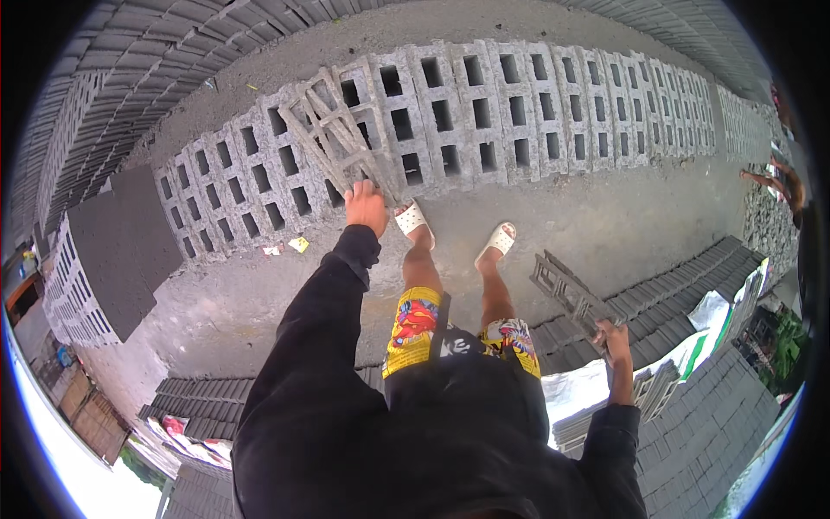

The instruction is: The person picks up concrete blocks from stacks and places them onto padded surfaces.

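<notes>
My left hand (367, 208) is closed on the near end of a cement-grey ladder-shaped frame (331, 130). This frame has long rails with crosspieces and leans across the row of hollow concrete blocks (484, 112). Bars overlap there, so I cannot tell if it is one frame or two. Out to the right, my right hand (614, 339) grips the end of a similar, darker ladder-shaped frame (566, 285), which points away to the far left above the ground and stacked slats. The fingers of both hands are wrapped round, partly hidden.
Two feet in white clogs (497, 242) stand just before the block row. A dark sheet (130, 242) covers blocks at the left. Stacks of grey slats (692, 281) lie at the right, with white sacking (579, 394) beside them. Another person's arm (769, 180) shows at the far right.
</notes>
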`<state>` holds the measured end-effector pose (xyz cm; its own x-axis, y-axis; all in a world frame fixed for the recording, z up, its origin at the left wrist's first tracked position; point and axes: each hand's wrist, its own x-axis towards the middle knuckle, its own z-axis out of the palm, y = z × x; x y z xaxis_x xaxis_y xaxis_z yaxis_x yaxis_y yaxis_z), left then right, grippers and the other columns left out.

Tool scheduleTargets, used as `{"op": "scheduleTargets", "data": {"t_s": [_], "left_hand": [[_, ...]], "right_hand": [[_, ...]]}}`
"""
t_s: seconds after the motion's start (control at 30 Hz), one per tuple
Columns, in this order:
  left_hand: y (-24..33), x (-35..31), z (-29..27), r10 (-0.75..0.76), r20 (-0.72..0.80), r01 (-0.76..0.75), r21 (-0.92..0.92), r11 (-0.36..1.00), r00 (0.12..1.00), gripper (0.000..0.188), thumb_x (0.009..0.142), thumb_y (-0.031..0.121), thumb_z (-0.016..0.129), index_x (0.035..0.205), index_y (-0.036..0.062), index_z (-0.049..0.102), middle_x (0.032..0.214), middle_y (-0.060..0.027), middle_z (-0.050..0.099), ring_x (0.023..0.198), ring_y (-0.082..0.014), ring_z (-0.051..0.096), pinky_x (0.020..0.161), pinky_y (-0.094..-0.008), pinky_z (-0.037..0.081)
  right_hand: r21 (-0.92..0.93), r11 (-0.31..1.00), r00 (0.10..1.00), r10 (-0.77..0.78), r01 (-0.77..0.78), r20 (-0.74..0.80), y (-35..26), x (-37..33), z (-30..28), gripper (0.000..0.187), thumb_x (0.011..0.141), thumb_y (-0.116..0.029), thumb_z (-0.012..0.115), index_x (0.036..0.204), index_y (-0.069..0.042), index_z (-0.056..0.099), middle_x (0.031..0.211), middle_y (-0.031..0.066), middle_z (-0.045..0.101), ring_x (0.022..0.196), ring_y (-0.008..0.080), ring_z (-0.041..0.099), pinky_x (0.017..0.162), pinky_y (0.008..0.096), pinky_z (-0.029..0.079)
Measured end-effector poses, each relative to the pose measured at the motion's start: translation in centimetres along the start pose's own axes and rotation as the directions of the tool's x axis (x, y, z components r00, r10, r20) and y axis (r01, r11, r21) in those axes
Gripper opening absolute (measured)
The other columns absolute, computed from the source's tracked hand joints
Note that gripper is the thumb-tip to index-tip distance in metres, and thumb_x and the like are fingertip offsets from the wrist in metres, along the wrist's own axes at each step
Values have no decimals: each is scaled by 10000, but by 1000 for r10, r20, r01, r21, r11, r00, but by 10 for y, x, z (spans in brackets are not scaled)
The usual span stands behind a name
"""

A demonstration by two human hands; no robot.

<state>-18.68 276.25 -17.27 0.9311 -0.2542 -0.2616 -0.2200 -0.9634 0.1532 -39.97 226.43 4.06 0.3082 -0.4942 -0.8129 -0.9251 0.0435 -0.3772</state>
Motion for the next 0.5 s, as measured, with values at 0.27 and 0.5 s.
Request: {"op": "scheduleTargets", "data": {"t_s": [0.27, 0.5], "left_hand": [[-34, 36, -200, -30, 57, 62, -695, 717, 998, 348, 729, 316, 698, 823, -5, 603, 608, -78, 555, 597, -184, 535, 663, -309, 425], [-175, -22, -352, -382, 490, 165, -756, -633, 784, 370, 871, 224, 587, 546, 177, 418, 497, 55, 445, 569, -149, 508, 650, -320, 460]], "right_hand": [[678, 726, 981, -191, 116, 37, -48, -65, -17, 153, 785, -147, 643, 763, -112, 496, 525, -29, 424, 441, 117, 416, 696, 285, 447], [979, 203, 993, -118, 33, -9, 57, -110, -146, 337, 838, -174, 612, 578, -202, 398, 459, -101, 385, 381, 45, 375, 708, 223, 433]]}}
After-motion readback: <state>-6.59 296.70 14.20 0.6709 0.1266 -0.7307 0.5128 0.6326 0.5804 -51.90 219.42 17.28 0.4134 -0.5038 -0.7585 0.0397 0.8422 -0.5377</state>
